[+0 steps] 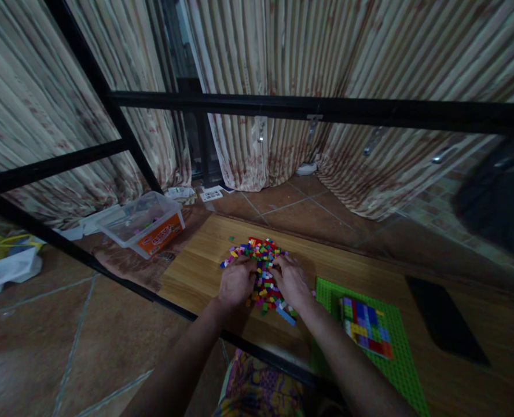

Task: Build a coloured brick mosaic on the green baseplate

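Observation:
A heap of small multicoloured toy bricks lies spread on the wooden board. My left hand is at the heap's left side, its fingers curled in among the bricks. From the right side my right hand reaches in, fingers bent and drawn together at the bricks. Whatever either hand grips is too small and covered to make out. A longer blue brick rests at the near edge of the heap. To the right, a green baseplate carries a block of joined, coloured bricks.
A dark flat slab lies right of the baseplate. On the floor at left stands a clear plastic box with an orange label. A black metal frame crosses ahead and at left, before striped curtains. One green brick lies apart.

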Demonstrator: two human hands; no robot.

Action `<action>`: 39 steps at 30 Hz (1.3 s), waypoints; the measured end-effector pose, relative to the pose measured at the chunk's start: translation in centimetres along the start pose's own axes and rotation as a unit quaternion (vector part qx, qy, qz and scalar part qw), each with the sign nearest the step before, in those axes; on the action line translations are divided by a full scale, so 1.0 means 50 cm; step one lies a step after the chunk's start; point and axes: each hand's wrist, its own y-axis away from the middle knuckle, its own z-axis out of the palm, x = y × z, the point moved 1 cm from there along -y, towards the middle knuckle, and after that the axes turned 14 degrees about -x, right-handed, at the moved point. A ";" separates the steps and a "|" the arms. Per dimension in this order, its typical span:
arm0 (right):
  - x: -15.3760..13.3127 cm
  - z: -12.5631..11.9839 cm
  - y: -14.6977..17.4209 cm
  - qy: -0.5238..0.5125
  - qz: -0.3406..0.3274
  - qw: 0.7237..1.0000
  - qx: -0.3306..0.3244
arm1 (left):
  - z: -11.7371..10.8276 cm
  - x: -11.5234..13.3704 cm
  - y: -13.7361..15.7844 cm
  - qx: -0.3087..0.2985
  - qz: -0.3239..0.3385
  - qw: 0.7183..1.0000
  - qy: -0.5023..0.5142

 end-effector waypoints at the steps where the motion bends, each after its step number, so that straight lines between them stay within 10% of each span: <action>1: 0.001 -0.001 0.007 -0.017 0.004 1.000 0.004 | -0.002 0.003 0.001 0.002 -0.005 1.000 0.007; 7: -0.011 -0.003 0.052 -0.186 0.003 0.982 0.045 | -0.011 0.042 0.016 0.034 -0.012 0.972 0.234; 13: -0.041 0.011 0.112 -0.475 -0.006 0.880 0.010 | 0.029 0.066 0.064 -0.029 -0.008 0.838 0.545; 22: -0.050 0.006 0.155 -0.637 0.055 0.766 -0.071 | 0.028 0.084 0.131 -0.085 -0.052 0.705 0.703; 25: -0.049 0.011 0.150 -0.653 0.063 0.752 -0.055 | 0.033 0.072 0.118 -0.061 -0.045 0.734 0.675; 31: -0.038 0.027 0.141 -0.640 0.111 0.761 -0.007 | 0.014 0.030 0.048 0.037 -0.035 0.932 0.359; 39: -0.028 0.031 0.151 -0.667 0.124 0.735 0.003 | -0.024 -0.034 0.030 0.063 -0.045 0.984 0.158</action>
